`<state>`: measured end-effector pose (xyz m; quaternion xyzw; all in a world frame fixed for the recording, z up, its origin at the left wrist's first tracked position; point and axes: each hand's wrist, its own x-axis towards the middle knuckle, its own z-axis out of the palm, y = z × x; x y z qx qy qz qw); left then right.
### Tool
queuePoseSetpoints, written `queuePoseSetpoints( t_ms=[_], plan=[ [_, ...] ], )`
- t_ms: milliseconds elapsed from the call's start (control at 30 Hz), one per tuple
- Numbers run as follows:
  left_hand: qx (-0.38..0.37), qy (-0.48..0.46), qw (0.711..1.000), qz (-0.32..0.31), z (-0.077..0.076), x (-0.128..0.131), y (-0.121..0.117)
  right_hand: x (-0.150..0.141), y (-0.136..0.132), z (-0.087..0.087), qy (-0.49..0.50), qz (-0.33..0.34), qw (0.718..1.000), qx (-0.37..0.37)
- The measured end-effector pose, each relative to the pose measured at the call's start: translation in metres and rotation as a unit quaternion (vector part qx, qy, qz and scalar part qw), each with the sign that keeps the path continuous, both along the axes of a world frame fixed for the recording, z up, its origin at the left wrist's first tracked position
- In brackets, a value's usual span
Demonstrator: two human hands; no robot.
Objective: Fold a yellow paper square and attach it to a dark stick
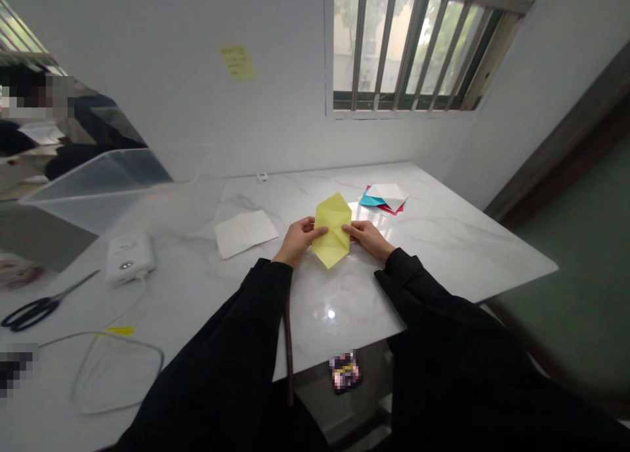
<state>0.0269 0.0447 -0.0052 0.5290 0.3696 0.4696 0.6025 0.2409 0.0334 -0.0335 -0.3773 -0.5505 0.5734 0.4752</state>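
A folded piece of yellow paper (332,239), pointed at its top and bottom, is held up above the marble-patterned table (344,294). Creases run across its face and meet near the middle. My left hand (298,239) pinches its left edge, thumb on the near face. On the opposite edge, my right hand (368,237) grips it the same way, with the fingers partly hidden behind the sheet. Beyond my right hand lies a small pile of folded white, blue and red paper (386,197). Left of my left hand rests a stack of white paper (246,233).
Black-handled scissors (46,306), a white power adapter (128,256) and its looping cable (160,353) lie on the left. A clear plastic bin (113,176) stands behind them. The wall has a barred window (403,45) and a yellow note (238,63). Another person (93,121) is at far left.
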Motion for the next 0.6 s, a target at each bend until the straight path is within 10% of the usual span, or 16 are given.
queuePoseSetpoints(
  t_ms=[600],
  plan=[
    [0.001, 0.003, 1.000, -0.024, -0.017, 0.002, -0.006, -0.001, -0.017, -0.005, -0.088, -0.060, 0.994, 0.004]
  ],
)
